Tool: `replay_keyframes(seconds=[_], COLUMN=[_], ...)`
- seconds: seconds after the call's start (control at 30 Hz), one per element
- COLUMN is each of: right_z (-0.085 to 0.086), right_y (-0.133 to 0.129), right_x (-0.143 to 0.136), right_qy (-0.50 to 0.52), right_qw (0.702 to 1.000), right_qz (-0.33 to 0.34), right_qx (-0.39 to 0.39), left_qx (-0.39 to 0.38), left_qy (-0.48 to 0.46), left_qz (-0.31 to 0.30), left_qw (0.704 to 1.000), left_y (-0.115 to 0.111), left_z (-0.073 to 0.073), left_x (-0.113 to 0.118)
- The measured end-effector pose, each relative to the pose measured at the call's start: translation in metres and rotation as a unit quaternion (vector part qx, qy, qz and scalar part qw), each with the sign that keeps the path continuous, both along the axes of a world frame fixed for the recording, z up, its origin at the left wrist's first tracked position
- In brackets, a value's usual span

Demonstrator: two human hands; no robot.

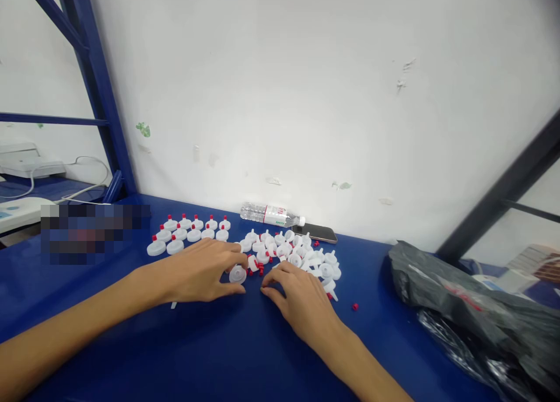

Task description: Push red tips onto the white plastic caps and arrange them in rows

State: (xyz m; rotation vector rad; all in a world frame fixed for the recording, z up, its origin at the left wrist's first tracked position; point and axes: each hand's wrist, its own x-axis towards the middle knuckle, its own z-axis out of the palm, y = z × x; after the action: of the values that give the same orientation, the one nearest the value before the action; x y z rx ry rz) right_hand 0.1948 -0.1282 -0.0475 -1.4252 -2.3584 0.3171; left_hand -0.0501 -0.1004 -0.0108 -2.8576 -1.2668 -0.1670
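While left hand (199,271) fingers pinch a white cap (237,274), right hand (301,300) fingers rest loose beside.

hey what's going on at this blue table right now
A person works with both bare hands on a blue table. The left hand has its fingers on a white plastic cap; the right hand rests beside a loose pile of white caps and small red tips. Further left, caps already fitted with red tips stand in rows. A water bottle and a phone lie by the wall, and a black bag sits to the right.
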Motion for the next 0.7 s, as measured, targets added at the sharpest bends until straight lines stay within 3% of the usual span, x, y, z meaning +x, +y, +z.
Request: replay_keyframes(seconds=[0.27,0.53,0.7], right_z=[0.005,0.008,0.007], right_y=[0.000,0.003,0.005], right_x=[0.002,0.003,-0.001], right_qy=[0.046,0.129,0.271], right_qw=[0.999,0.992,0.958], right_qz=[0.007,0.010,-0.028], right_qx=[-0.021,0.012,-0.086], left_qx=[0.009,-0.013,0.032], left_qy=[0.047,-0.013,0.009], left_qz=[-0.009,-0.038,-0.094], left_qw=[0.999,0.999,0.995], left_y=[0.000,-0.002,-0.006], left_z=[-0.004,-0.014,-0.020], left_x=[0.000,-0.002,0.007])
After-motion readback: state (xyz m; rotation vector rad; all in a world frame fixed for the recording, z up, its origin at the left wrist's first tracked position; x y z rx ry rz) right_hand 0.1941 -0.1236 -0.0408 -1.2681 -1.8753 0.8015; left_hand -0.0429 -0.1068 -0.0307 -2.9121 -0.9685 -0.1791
